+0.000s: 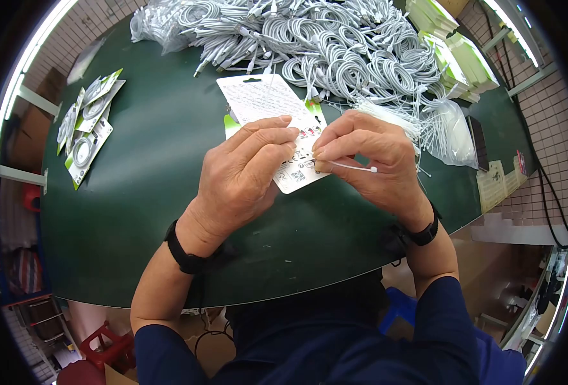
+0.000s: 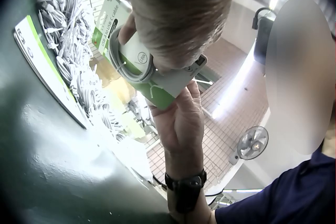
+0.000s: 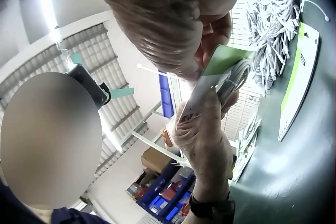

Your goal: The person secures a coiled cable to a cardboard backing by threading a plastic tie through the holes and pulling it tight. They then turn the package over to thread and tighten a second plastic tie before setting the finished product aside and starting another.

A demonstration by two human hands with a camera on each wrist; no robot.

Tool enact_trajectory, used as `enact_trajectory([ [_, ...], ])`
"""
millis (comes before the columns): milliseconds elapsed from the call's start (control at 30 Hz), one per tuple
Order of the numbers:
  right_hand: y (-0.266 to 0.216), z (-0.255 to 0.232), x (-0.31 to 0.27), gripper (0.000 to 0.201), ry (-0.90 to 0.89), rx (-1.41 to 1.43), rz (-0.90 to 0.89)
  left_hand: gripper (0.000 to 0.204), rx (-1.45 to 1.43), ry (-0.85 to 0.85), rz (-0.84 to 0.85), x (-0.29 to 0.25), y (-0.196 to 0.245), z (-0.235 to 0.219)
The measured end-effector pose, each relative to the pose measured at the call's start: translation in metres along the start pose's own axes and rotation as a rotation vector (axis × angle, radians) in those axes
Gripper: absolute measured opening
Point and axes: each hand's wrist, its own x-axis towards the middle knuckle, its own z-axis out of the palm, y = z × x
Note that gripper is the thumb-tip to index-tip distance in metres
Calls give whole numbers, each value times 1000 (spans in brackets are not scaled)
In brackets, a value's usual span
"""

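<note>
My left hand [image 1: 248,160] had its fingers clamped on a white-and-green card [image 1: 296,176] above the bench [image 1: 136,237], a coiled cable [image 2: 137,78] on its front; the fingers of my right hand [image 1: 377,157] pinched a thin white tie [image 1: 354,167] at the card's edge, though I could not tell whether it passed through; another card [image 2: 47,66] lay on the bench below; a heap of pale cables [image 1: 335,45] spread beyond, with carded cables [image 1: 88,122] off to my left.

On the table [image 1: 149,192], cable packs [image 1: 82,153] lie left of the held card [image 1: 261,99], heaped cables [image 1: 335,48] behind it.
</note>
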Motion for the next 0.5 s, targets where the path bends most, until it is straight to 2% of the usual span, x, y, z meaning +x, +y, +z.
enact_trajectory([
  [167,0,-7,4,15,-68,89,138,28,16,-13,24,1,8,0],
  [267,-4,-13,8,14,-124,123,220,21,145,-17,66,9,22,-10],
  [367,-8,-20,11,13,-199,247,267,18,208,-19,116,17,35,-19],
  [433,-8,-22,10,12,-211,441,301,19,183,-22,136,23,41,-23],
  [500,-6,-25,10,11,-237,607,328,18,58,44,138,27,42,-16],
])
